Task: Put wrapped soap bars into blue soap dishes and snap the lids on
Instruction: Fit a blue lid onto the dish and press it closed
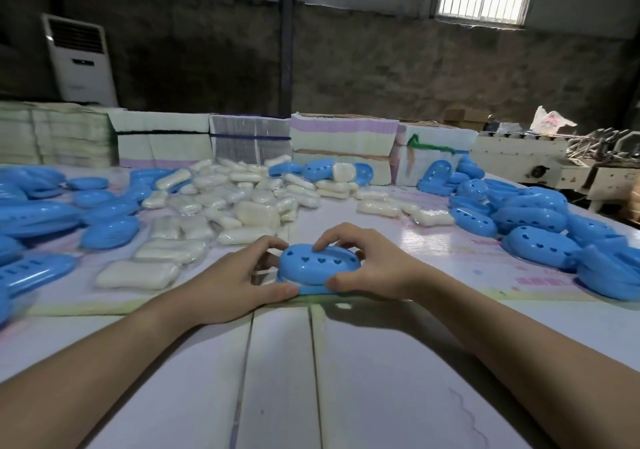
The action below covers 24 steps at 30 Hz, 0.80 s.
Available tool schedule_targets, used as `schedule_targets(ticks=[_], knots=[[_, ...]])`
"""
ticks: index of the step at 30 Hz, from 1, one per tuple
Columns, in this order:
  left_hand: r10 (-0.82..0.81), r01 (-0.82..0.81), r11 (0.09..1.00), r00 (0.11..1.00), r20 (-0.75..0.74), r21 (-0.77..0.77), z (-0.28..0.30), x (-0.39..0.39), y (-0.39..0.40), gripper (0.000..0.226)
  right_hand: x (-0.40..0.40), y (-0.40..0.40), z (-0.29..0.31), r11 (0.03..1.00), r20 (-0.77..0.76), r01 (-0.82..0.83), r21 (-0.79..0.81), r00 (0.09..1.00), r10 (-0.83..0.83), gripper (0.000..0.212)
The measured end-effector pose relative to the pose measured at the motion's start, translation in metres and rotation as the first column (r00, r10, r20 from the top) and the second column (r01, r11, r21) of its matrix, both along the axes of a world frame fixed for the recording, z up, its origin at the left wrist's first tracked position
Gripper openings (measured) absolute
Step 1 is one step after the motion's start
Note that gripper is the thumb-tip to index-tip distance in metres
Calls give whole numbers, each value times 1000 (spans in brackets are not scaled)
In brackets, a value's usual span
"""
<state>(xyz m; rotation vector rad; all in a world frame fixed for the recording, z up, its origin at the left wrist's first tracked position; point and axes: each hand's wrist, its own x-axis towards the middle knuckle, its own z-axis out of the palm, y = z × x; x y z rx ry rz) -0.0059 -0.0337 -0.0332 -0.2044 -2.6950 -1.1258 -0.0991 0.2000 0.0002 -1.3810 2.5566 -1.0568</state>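
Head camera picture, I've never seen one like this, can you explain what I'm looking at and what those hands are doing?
No machine here: a person wears a camera on their head, so you look down along their own arms. The left hand and right hand both grip one blue soap dish with heart-shaped holes in its lid, in the middle of the table. Behind it lies a heap of wrapped soap bars. More blue dishes are piled at the left and right. Bundled stacks of flat packaging line the far edge.
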Motion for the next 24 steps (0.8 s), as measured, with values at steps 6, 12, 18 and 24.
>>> schedule_targets(ticks=[6,12,18,24], knots=[[5,-5,998,1000,7,-65,1,-1,-2,49,3,-1,0,999,-18,-36,-16,999,35,41],[-43,43,998,999,7,-37,-1,-1,-3,47,2,1,2,998,-2,-60,3,998,60,40],[-63,63,997,998,1,-49,-1,-1,-3,58,2,-1,1,997,-50,-66,48,996,68,37],[-73,37,982,978,-195,-186,3,2,5,60,3,-4,-3,996,-58,-80,47,995,83,41]])
